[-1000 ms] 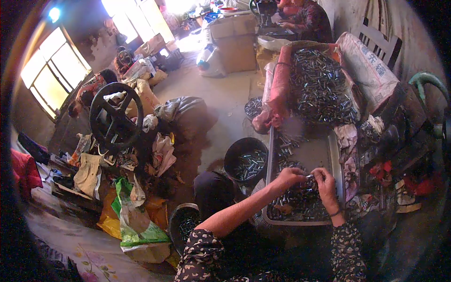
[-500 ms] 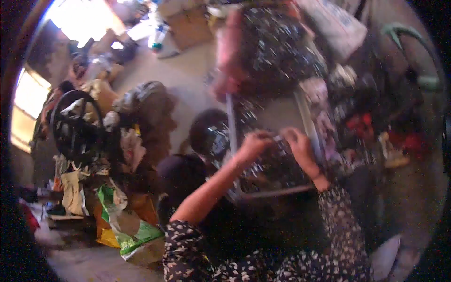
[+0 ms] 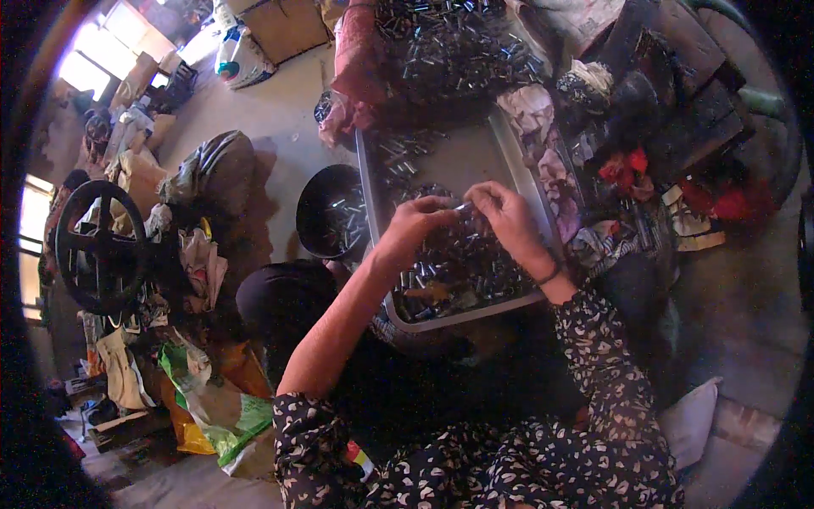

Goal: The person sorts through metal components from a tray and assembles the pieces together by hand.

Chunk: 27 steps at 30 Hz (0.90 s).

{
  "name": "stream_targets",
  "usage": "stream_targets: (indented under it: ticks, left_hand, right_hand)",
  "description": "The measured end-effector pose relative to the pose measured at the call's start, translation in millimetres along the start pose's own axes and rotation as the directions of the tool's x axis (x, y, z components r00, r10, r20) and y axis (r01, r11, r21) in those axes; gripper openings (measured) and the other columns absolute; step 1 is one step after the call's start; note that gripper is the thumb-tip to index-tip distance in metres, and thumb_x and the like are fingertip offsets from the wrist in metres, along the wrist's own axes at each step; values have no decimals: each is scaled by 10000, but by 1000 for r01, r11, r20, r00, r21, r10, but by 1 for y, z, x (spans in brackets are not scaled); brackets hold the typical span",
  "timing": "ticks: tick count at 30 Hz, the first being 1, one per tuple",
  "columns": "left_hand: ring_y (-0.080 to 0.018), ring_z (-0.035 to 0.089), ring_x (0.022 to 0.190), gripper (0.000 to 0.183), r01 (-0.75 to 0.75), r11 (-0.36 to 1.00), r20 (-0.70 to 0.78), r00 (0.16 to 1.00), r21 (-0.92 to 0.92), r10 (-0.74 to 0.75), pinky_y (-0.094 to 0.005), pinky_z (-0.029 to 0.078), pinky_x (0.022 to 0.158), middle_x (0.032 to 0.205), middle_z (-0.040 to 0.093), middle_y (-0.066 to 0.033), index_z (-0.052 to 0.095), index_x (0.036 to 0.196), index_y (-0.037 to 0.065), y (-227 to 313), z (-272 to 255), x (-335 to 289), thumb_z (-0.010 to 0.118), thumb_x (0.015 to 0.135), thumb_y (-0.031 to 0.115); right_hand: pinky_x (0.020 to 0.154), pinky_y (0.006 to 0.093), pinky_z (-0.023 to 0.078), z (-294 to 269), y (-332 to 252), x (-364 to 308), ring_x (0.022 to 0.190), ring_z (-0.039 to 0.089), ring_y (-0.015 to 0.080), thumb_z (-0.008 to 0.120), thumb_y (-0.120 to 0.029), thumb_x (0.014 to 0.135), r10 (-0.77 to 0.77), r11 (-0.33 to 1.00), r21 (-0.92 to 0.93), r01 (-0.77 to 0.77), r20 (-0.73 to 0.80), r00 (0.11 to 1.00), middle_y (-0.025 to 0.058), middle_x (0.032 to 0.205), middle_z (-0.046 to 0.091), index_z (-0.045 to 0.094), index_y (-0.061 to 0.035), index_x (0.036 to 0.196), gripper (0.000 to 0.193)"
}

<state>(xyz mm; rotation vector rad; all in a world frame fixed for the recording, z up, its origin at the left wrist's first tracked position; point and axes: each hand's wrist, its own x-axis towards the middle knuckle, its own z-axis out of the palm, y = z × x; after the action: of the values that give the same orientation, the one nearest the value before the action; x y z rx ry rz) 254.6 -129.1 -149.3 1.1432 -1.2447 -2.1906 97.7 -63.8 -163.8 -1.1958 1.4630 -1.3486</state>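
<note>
Above a grey rectangular tray (image 3: 517, 153), my left hand (image 3: 417, 222) and my right hand (image 3: 509, 222) meet with their fingertips pinched together. Between them is a small shiny metal cylinder (image 3: 461, 207), which both hands appear to hold. Below them, many similar small metal pieces (image 3: 475, 270) lie heaped in the near part of the tray, and a looser group (image 3: 403, 155) rests at its far left. A dark round bowl (image 3: 312, 208) with more pieces stands just left of the tray.
Beyond the tray, a large heap of metal pieces (image 3: 462, 51) lies beside a reddish cloth (image 3: 354, 59). Crumpled rags (image 3: 555, 174) line the tray's right side. At the left are a black handwheel (image 3: 102, 246) and a green-and-white plastic sack (image 3: 216, 399). A white sack (image 3: 242, 55) stands farther back.
The picture has sharpened and the view has shifted, so the scene sits farther left and higher. Both hands stay together over the tray, fingertips still pinched.
</note>
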Motion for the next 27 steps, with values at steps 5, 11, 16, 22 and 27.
stream_targets:
  ticks: [5, 11, 16, 22, 27]
  left_hand:
    - [-97, 546, 631, 168, -89, 984, 30, 996, 157, 85, -229, 450, 565, 751, 586, -33, 575, 882, 8, -1, -7, -2, 588, 739, 95]
    - [-75, 517, 663, 186, -221, 911, 35, 974, 348, 222, -203, 413, 600, 762, 575, -14, 596, 854, 6, -6, -4, -4, 620, 703, 113]
    - [-66, 506, 672, 204, -85, 957, 8, 996, 276, 87, -207, 407, 613, 755, 569, -4, 599, 877, 5, -2, -8, -6, 612, 721, 136]
    - [-64, 506, 670, 205, -163, 939, 16, 986, 302, 166, -202, 412, 617, 750, 570, -9, 598, 883, 0, -1, -8, -1, 605, 730, 136]
    - [-70, 514, 643, 199, -126, 956, -3, 991, 265, 131, -203, 426, 590, 737, 572, -18, 595, 886, -4, 0, -5, -10, 596, 740, 132]
  right_hand:
    - [594, 268, 427, 5, -13, -4, 652, 568, 162, 512, -171, 818, -149, 959, -245, 141, -12, 989, 105, 722, 593, 564, -12, 842, 169]
    - [559, 294, 424, 5, -10, -10, 626, 570, 212, 514, -163, 816, -261, 913, -332, 238, -26, 965, 117, 705, 582, 552, -30, 833, 140]
    - [531, 294, 417, 9, -11, -8, 588, 555, 210, 518, -156, 814, -252, 911, -339, 235, -7, 968, 105, 682, 574, 549, -31, 825, 129]
    - [558, 269, 410, 8, -6, -4, 612, 542, 165, 519, -153, 814, -233, 934, -280, 221, -11, 972, 85, 705, 573, 548, -29, 837, 129]
    - [615, 244, 403, 13, 0, -9, 639, 505, 114, 513, -164, 823, -243, 958, -172, 231, -55, 968, 51, 699, 561, 550, -23, 849, 149]
